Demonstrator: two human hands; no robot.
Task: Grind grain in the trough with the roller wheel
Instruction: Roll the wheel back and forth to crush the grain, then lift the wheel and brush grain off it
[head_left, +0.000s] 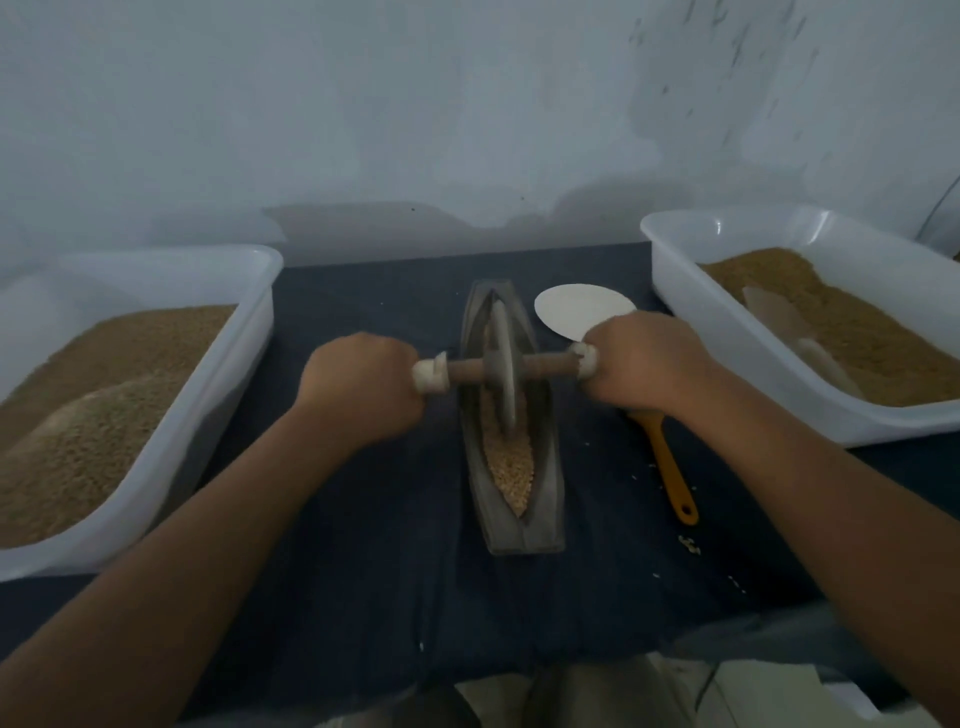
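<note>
A narrow boat-shaped trough (540, 499) lies lengthwise on the dark cloth in the middle. Pale grain (511, 470) fills its groove toward the near end. The grey roller wheel (504, 364) stands upright in the groove, about halfway along. A wooden axle (550, 362) runs through the wheel. My left hand (361, 387) grips the axle's left handle, whose white end cap shows by my thumb. My right hand (644, 364) grips the right handle. Both fists are blurred.
A white plastic tub (208, 384) heaped with grain stands at the left. A second tub (691, 312) at the right holds grain and a pale scoop (795, 332). Behind my right hand lies a white disc (576, 309); an orange-handled tool (672, 473) lies beside the trough.
</note>
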